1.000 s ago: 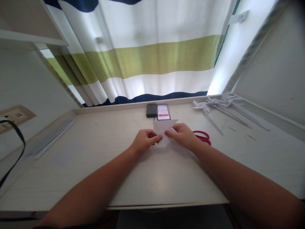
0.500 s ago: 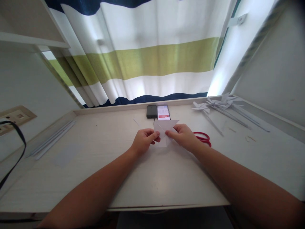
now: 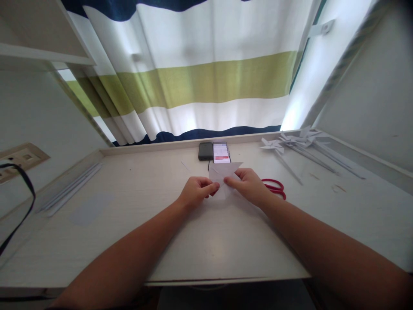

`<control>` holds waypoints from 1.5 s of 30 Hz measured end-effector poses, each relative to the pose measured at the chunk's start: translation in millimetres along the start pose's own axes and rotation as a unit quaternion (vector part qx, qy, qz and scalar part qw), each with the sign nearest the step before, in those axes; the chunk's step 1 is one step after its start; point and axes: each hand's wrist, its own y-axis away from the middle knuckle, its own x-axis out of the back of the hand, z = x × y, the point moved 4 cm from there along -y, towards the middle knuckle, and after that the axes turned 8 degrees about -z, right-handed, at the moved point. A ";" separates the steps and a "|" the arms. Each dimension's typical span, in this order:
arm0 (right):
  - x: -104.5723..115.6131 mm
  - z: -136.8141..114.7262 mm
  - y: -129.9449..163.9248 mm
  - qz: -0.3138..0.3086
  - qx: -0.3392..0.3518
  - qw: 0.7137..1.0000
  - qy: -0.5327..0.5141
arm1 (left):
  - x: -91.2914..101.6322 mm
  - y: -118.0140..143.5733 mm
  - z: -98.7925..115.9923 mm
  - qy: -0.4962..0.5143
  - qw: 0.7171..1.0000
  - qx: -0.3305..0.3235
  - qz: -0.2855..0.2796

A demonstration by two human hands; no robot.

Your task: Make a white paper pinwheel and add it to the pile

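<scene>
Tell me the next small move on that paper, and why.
Probably press the fold flat. Both the left hand and right hand pinch the white paper at its middle, fingertips nearly meeting, while its upper flap points up off the desk.

Hidden and unclear parts at the desk

The paper's [image 3: 224, 174] lower part sits behind both hands; the scissors' [image 3: 274, 186] blades are hidden by the right hand [image 3: 248, 185]; the phone [image 3: 221, 153] screen is blurred; the black strap [image 3: 19, 206] runs off the left edge.

home craft desk — striped curtain [image 3: 200, 82] | wall socket [image 3: 19, 160] | paper pinwheels [image 3: 292, 141]
</scene>
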 end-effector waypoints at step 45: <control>-6.4 9.0 -2.3 -0.053 -0.001 0.999 0.002 | -0.8 0.2 -1.2 0.057 0.996 -0.066 -0.007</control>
